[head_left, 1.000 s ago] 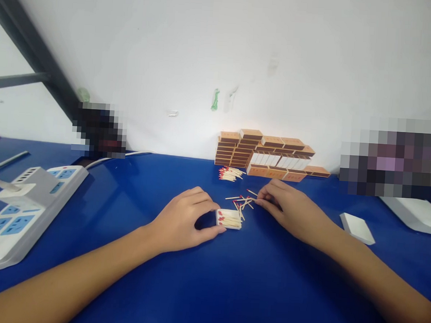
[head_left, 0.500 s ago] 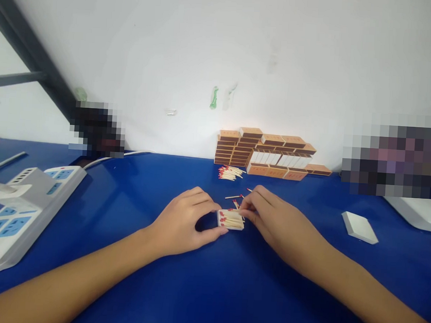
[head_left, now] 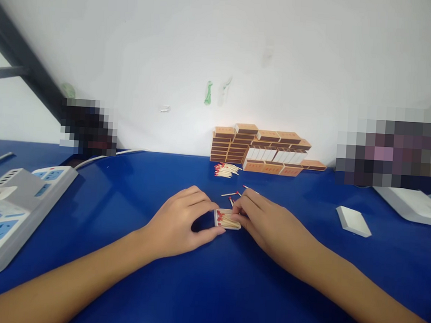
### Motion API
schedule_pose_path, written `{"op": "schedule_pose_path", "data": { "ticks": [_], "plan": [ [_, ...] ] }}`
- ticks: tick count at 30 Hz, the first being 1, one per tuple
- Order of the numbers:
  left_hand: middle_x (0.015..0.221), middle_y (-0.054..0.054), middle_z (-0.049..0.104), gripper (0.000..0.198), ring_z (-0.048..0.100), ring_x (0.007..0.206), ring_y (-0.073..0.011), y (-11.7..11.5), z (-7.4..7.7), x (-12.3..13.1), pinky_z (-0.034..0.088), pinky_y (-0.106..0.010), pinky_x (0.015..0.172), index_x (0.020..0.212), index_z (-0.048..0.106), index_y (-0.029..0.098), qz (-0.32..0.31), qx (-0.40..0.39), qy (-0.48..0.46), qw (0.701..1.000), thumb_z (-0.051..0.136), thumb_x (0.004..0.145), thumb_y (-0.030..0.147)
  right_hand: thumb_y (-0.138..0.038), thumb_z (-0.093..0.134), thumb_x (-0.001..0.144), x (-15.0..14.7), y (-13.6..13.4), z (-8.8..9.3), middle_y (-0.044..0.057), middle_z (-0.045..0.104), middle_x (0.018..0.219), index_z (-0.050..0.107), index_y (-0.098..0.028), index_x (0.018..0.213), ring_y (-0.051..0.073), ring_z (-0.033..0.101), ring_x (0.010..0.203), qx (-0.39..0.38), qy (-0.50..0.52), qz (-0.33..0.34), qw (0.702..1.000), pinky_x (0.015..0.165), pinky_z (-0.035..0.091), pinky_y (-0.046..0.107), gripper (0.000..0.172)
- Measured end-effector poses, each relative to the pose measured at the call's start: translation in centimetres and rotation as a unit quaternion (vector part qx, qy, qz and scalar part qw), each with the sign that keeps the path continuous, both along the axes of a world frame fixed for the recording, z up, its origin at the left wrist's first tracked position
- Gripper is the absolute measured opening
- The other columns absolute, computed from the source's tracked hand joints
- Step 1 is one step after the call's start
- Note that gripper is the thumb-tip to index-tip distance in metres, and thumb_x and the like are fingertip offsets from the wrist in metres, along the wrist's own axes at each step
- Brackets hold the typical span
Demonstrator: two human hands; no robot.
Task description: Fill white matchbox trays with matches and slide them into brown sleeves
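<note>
A small white matchbox tray (head_left: pixel 227 219) with red-tipped matches lies on the blue table (head_left: pixel 208 287). My left hand (head_left: pixel 180 222) pinches the tray's left end between thumb and fingers. My right hand (head_left: pixel 266 222) rests at the tray's right end with fingertips pressed together on the matches. A few loose matches (head_left: pixel 231 195) lie just behind the tray. A small heap of matches (head_left: pixel 225 170) sits further back.
Stacked brown and white matchboxes (head_left: pixel 262 149) stand against the white wall. A white box sleeve (head_left: pixel 353 221) lies to the right. A white and blue power strip (head_left: pixel 11 207) occupies the left. A white device (head_left: pixel 410 203) sits at far right.
My right hand came in from the loose matches to the tray's right end. The left hand kept its hold on the tray.
</note>
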State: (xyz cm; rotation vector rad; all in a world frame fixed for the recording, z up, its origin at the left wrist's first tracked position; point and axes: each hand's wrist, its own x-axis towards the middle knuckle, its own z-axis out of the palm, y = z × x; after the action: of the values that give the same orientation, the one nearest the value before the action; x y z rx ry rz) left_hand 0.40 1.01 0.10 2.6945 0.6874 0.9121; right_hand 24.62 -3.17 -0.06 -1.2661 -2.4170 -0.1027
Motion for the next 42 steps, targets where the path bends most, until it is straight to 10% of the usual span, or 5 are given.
{"op": "schedule_pose_path", "data": {
  "ticks": [30, 42],
  "plan": [
    [0.101, -0.008, 0.076, 0.029, 0.068, 0.092, -0.0224, 0.0, 0.0, 0.0, 0.058, -0.041, 0.086, 0.113, 0.071, 0.018, 0.000, 0.018, -0.031, 0.999, 0.076, 0.094, 0.039, -0.029, 0.046, 0.110, 0.3, -0.1, 0.7, 0.005, 0.064, 0.095, 0.061, -0.020, 0.100, 0.017, 0.064, 0.078, 0.010, 0.047, 0.016, 0.999, 0.065, 0.051, 0.030, 0.020],
    [0.099, -0.008, 0.078, 0.025, 0.067, 0.089, -0.0206, 0.4, 0.5, -0.2, 0.057, -0.039, 0.084, 0.105, 0.075, 0.017, 0.102, 0.052, -0.115, 0.987, 0.082, 0.089, 0.035, -0.052, 0.067, 0.094, 1.0, -0.3, 0.7, 0.002, 0.067, 0.083, 0.062, -0.022, 0.090, 0.018, 0.062, 0.066, -0.111, 0.045, -0.131, 0.984, 0.059, 0.043, 0.032, 0.030]
  ]
}}
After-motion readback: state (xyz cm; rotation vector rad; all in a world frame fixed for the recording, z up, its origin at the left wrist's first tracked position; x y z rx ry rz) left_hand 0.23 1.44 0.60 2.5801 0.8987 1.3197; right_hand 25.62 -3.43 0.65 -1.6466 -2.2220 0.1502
